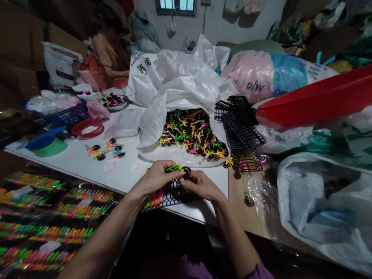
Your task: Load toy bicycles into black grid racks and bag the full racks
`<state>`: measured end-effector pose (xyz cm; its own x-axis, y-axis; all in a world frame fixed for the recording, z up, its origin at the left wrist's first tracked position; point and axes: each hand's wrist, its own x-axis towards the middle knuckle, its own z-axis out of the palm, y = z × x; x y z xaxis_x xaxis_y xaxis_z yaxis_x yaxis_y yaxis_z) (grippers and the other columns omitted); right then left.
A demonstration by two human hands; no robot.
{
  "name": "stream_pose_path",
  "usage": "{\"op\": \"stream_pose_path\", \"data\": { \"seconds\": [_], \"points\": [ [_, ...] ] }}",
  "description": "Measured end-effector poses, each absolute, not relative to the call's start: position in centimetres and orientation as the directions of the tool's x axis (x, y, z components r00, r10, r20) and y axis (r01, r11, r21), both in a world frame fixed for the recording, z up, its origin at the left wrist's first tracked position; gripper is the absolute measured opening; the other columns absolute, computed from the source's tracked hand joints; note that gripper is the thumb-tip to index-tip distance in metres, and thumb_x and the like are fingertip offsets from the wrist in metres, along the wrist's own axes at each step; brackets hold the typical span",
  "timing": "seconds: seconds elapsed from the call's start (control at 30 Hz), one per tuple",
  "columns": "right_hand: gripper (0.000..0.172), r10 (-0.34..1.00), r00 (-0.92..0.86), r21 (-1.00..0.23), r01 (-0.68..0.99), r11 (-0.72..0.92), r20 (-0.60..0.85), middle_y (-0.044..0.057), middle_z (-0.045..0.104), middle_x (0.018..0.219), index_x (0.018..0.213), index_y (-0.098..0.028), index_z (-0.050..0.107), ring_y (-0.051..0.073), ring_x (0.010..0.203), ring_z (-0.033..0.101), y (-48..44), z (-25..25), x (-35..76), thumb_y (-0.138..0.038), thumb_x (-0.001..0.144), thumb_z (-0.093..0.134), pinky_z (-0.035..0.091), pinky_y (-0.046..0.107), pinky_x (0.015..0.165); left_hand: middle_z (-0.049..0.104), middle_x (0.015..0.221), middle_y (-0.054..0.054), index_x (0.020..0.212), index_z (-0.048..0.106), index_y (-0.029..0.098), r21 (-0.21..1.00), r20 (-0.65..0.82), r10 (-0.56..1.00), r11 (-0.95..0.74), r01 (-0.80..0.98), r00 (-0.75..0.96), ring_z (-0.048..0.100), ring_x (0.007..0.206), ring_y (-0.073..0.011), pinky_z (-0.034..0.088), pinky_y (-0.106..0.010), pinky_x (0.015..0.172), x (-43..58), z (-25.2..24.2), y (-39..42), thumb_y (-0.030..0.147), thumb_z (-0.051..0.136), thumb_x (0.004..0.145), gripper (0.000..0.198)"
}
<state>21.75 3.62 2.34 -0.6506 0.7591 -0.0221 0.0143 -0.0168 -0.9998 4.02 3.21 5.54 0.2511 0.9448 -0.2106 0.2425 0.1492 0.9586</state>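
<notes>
My left hand (158, 176) and my right hand (200, 185) meet at the near edge of the white table (122, 174). Together they pinch a small green and yellow toy bicycle (177, 168) with a black wheel. Both hands hover just over a black plastic grid rack (174, 194), whose left end carries several coloured toy bicycles (153, 201). Beyond my hands an open white plastic sack (186, 89) spills a heap of many coloured toy bicycles (192, 135).
A stack of black grid racks (241, 128) stands right of the heap. Loose toy bicycles (104, 149) lie at mid-table. Packed bicycle racks in clear wrap (43, 217) fill the lower left. Another person (112, 54) sits at the far end. Bags and a red tub (314, 97) crowd the right.
</notes>
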Motion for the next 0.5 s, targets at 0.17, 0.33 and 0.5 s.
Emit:
{"op": "stream_pose_path", "data": {
  "seconds": [0.17, 0.33, 0.5],
  "points": [
    [0.025, 0.735, -0.677, -0.995, 0.087, 0.049, -0.023, -0.005, 0.034, 0.062, 0.082, -0.014, 0.057, 0.007, 0.057, 0.029, 3.2, 2.7, 21.8, -0.038, 0.081, 0.053, 0.023, 0.019, 0.051, 0.061, 0.065, 0.001, 0.07, 0.061, 0.015, 0.966, -0.156, 0.963, 0.103, 0.237, 0.219, 0.054, 0.061, -0.0115, 0.041, -0.022, 0.059, 4.6, 5.4, 2.5, 0.042, 0.067, 0.067, 0.027],
    [0.024, 0.841, -0.54, -0.965, 0.206, 0.162, 0.026, -0.004, 0.043, 0.064, 0.082, -0.015, 0.057, 0.008, 0.058, 0.036, 2.8, 2.6, 20.5, -0.039, 0.079, 0.055, 0.03, 0.019, 0.054, 0.064, 0.079, -0.001, 0.087, 0.063, 0.015, 0.93, -0.065, 0.977, -0.014, 0.368, 0.202, 0.057, 0.072, -0.0148, 0.045, -0.026, 0.067, 2.5, 6.5, 2.2, 0.044, 0.065, 0.068, 0.034],
    [0.013, 0.947, -0.307, -0.894, 0.391, 0.218, 0.096, 0.0, 0.057, 0.074, 0.083, -0.017, 0.057, 0.012, 0.067, 0.049, 2.3, -2.0, 17.4, -0.027, 0.074, 0.059, 0.039, 0.023, 0.065, 0.063, 0.095, -0.005, 0.098, 0.062, 0.017, 0.716, 0.197, 0.979, -0.102, 0.691, -0.06, 0.058, 0.085, -0.0181, 0.046, -0.032, 0.078, -1.4, 5.5, 0.7, 0.043, 0.057, 0.076, 0.035]
  ]
}}
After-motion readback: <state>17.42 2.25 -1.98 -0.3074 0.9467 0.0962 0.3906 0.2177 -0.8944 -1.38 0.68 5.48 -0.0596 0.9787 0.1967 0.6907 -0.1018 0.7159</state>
